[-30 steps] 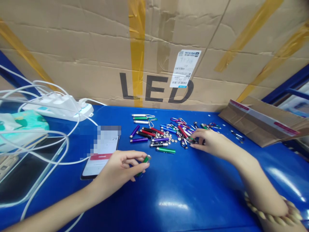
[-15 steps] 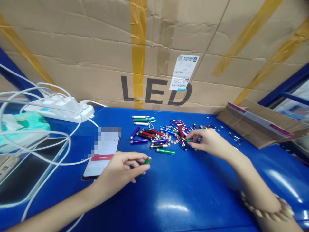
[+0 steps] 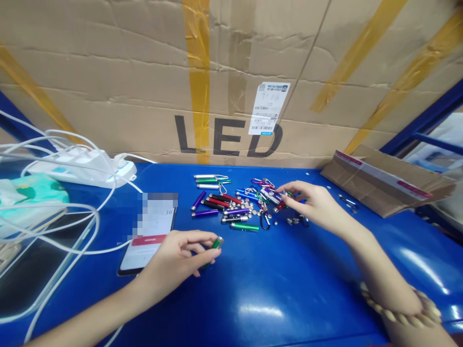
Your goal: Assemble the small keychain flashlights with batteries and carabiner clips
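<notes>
My left hand (image 3: pixel 193 250) is closed around a small green flashlight tube (image 3: pixel 217 243), its silver end sticking up past the thumb and index finger. Over the right side of a mixed pile, my right hand (image 3: pixel 304 198) has its fingers apart and curved downward. A red tube (image 3: pixel 279 206) lies by those fingertips, partly hidden. To the left are purple tubes (image 3: pixel 205 214), black and red ones, and a green tube (image 3: pixel 244 227) at the front. Round silver button cells (image 3: pixel 254 212) and carabiner clips (image 3: pixel 265 221) are scattered among them.
A phone (image 3: pixel 148 253) lies beside my left forearm. White cables loop around a power strip (image 3: pixel 83 166), a tissue pack (image 3: pixel 32 197) and another device at left. An open cardboard box (image 3: pixel 376 180) stands at right. A large carton (image 3: pixel 144 86) backs the blue table (image 3: pixel 275 279).
My right hand's fingers have spread and lifted slightly at the pile, and some pieces there have shifted. My left hand keeps the green tube. The view has moved a little.
</notes>
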Tool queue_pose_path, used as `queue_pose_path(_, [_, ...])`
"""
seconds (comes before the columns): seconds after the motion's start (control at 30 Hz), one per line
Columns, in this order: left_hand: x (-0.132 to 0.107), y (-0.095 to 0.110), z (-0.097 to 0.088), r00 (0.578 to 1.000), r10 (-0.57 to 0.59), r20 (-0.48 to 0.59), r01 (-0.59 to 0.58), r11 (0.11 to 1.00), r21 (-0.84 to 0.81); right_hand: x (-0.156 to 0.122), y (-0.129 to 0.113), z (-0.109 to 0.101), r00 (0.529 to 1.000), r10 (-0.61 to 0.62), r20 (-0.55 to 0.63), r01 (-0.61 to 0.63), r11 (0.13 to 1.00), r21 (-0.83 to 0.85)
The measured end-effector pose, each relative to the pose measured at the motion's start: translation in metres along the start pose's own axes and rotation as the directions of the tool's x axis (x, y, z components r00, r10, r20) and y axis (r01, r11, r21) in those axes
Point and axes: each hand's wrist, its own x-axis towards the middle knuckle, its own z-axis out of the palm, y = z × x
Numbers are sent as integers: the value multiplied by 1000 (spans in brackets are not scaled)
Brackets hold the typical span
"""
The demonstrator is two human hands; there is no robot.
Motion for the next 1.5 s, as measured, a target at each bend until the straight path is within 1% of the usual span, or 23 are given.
queue_pose_path(0.1, [0,0,0,1000,8,19,-8,1000,10,1,-2,0,1000,6,16,-7,999,43])
queue_pose_path(0.2, [1,0,0,1000,2,-2,-2,1000,9,2,-3,3,998,-10,60,6,998,61])
queue_pose_path(0.3, [1,2,1,1000,-7,-21,7,1000,4,4,-2,7,998,-18,68,14,998,61])
queue_pose_path(0.5, [0,3,2,1000,-14,-18,14,1000,2,5,0,8,999,-19,31,16,995,98])
queue_pose_path(0.63, [-1,4,2,1000,-8,-12,8,1000,-1,6,-3,8,1000,22,-16,-19,988,156])
queue_pose_path(0.8, [-1,2,2,1000,-14,-7,14,1000,-20,6,-5,9,997,71,-23,-64,970,234])
queue_pose_path(0.9, [-1,2,1,1000,-15,-1,15,1000,-26,7,-1,11,994,100,-42,-87,969,231])
queue_pose_path(1.07, [-1,3,1,1000,-16,0,16,1000,-18,7,3,12,991,105,-78,-84,968,237])
queue_pose_path(1.3, [-1,3,1,1000,-17,4,17,1000,-21,6,-3,11,997,72,0,-69,967,246])
queue_pose_path(1.5, [-1,3,1,1000,-14,11,14,1000,3,5,-4,11,996,94,-1,-92,972,218])
